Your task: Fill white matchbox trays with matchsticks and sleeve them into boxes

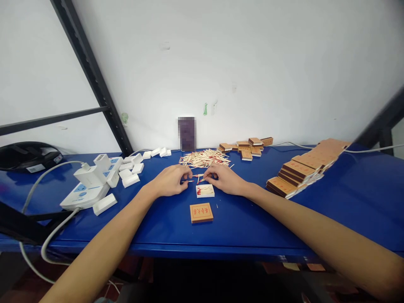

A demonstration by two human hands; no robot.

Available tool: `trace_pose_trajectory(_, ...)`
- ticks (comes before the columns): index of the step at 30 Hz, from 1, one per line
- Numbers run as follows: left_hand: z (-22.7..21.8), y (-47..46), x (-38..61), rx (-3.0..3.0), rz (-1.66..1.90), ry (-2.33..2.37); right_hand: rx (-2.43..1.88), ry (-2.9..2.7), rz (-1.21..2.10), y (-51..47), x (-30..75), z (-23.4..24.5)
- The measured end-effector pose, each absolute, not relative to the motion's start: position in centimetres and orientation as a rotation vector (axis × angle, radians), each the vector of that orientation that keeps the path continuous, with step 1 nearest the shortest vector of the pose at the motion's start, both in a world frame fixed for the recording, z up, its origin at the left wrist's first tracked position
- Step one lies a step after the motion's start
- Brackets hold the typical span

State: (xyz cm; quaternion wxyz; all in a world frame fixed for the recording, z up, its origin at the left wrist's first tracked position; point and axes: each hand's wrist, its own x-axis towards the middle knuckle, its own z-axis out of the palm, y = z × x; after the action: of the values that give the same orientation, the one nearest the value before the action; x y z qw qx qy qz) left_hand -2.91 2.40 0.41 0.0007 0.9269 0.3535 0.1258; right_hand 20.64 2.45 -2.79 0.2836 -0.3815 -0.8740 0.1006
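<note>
My left hand [173,180] is curled low over the table, a red-tipped match [190,181] at its thumb and fingertips. Opposite it, my right hand [225,179] has thumb and forefinger pinched on a match [202,180]. A few loose matches lie between the two hands. Just in front of them sits a white matchbox tray [205,195], partly filled with matches whose red heads point left. Nearer the table edge, an orange-brown matchbox sleeve [201,213] with red characters lies flat. Beyond my hands spreads a heap of loose matches [206,158].
White empty trays [131,180] lie scattered at left beside a power strip [83,194] with cables. Matchboxes [249,148] are piled at the back, and stacked rows of matchboxes [298,168] stand at right. The blue table [240,231] meets a white wall; black shelf posts [91,71] flank it.
</note>
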Motion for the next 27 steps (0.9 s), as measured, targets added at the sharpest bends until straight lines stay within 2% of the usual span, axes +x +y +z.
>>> trace_pose_trajectory(13,-0.6,2.3,-1.7,2.825,0.514,0.980,-0.983,-2.337,0.302,2.6,20.8,-3.1)
trace_pose_trajectory(27,-0.8,2.6,-1.8,2.892,0.453,0.974,-0.906,-2.345,0.610,2.7,21.2,-2.7)
